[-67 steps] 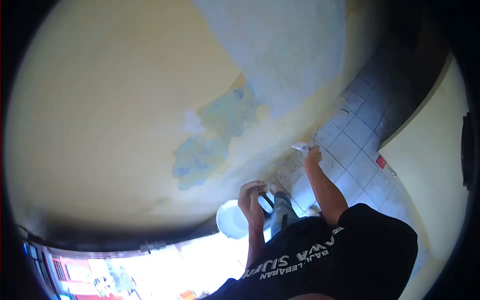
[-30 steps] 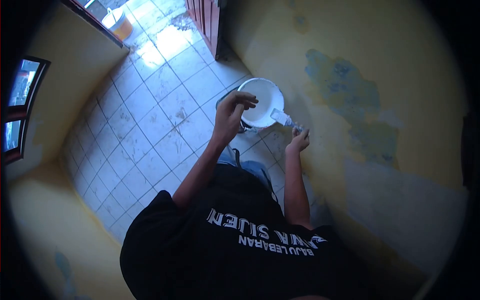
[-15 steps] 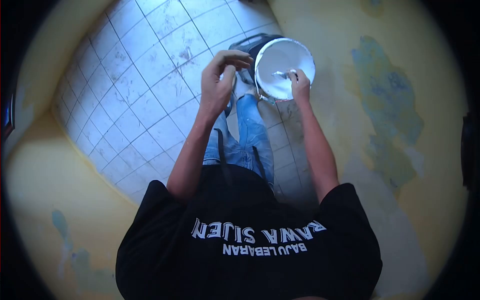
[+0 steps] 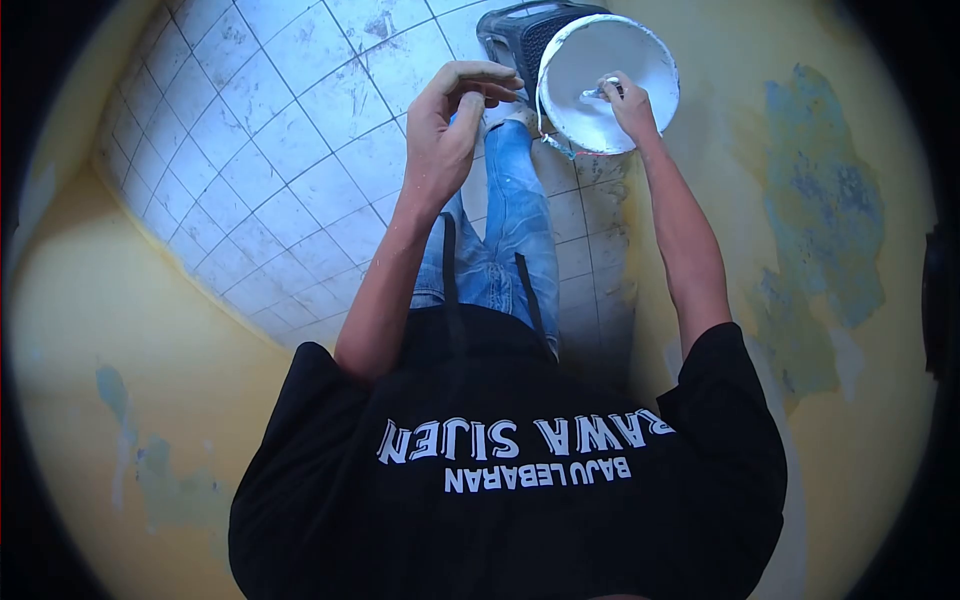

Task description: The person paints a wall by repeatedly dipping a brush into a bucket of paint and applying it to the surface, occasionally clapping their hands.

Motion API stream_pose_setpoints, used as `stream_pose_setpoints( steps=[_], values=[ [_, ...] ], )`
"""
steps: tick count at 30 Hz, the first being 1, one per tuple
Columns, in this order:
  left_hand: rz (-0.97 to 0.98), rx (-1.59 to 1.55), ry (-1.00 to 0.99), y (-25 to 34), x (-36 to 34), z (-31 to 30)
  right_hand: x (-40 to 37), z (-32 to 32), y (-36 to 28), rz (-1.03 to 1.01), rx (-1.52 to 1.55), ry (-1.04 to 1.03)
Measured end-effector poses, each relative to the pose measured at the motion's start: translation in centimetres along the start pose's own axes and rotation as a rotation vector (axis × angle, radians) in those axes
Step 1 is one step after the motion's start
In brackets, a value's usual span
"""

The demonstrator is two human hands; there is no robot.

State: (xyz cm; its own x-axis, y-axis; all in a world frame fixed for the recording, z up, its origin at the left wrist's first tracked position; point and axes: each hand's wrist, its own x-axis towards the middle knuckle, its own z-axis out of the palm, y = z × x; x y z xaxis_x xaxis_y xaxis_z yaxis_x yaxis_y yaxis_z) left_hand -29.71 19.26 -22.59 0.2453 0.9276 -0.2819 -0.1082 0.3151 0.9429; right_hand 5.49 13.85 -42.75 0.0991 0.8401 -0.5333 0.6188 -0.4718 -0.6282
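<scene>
My right hand [image 4: 632, 105] is closed around the handle of a small putty knife [image 4: 592, 95], whose pale end points left inside a white bucket [image 4: 585, 50]. Most of the handle is hidden by my fingers. White material coats the bucket's inner wall and rim. To the left of the bucket, my left hand [image 4: 450, 120] hovers in the air over my jeans. Its fingers are bent forward with the thumb apart from them, and I see nothing held there. The bucket sits beside or partly on a black plastic stool [image 4: 520, 38]; the contact is hidden.
White floor tiles [image 4: 290, 110] with dark smudges lie ahead and to the left. Yellow walls stand close on both sides. The right one has a large blue-green patch [image 4: 825, 200], and smaller patches [image 4: 180, 480] show at lower left. My jeans [image 4: 520, 190] are below my hands.
The bucket and stool now appear higher and further right in view as my head has shifted. My right arm reaches further right, with the putty knife still inside the bucket.
</scene>
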Motion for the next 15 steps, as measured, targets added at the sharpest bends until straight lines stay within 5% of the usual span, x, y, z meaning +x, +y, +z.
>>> stream_pose_setpoints(
  steps=[11, 15],
  values=[
    [0.016, 0.012, 0.014, -0.1, 0.2, -0.4, 1.7, 0.8, 0.2, 0.019, -0.003, -0.024],
    [0.05, 0.063, -0.004, 0.3, 0.6, -0.4, 1.3, 0.4, -0.7, 0.145, 0.022, 0.362]
  ],
)
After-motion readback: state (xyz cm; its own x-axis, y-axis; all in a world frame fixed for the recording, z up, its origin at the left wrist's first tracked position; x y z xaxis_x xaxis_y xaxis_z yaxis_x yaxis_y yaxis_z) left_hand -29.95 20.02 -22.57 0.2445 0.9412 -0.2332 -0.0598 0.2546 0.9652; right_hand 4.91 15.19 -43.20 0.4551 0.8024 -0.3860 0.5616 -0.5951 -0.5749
